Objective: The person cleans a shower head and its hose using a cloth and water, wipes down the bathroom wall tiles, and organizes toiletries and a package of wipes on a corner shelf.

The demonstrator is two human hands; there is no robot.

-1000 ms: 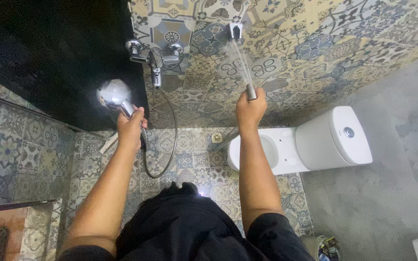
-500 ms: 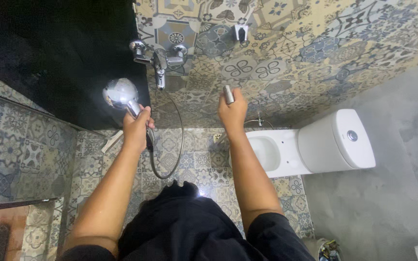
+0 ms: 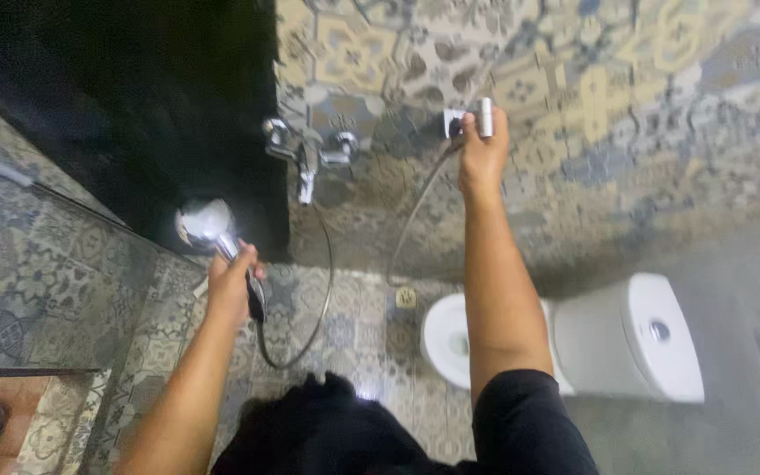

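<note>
My left hand (image 3: 232,286) grips the handle of a round chrome shower head (image 3: 204,222), held low in front of the dark wall panel, its hose (image 3: 314,308) looping down toward the floor. My right hand (image 3: 482,149) is raised to the patterned tile wall and holds a small chrome bidet sprayer (image 3: 485,116) right beside its wall holder (image 3: 453,121). The sprayer's thin hose (image 3: 415,211) hangs down from my hand toward the floor.
A chrome mixer tap (image 3: 310,151) is mounted on the wall between my hands. A white toilet (image 3: 591,339) with open bowl and cistern stands at the lower right. A floor drain (image 3: 405,297) sits near the toilet. The floor is patterned tile.
My right hand rose with the bidet sprayer up to the wall holder. The view tilted, so the toilet dropped lower. The left hand kept the shower head and sank slightly.
</note>
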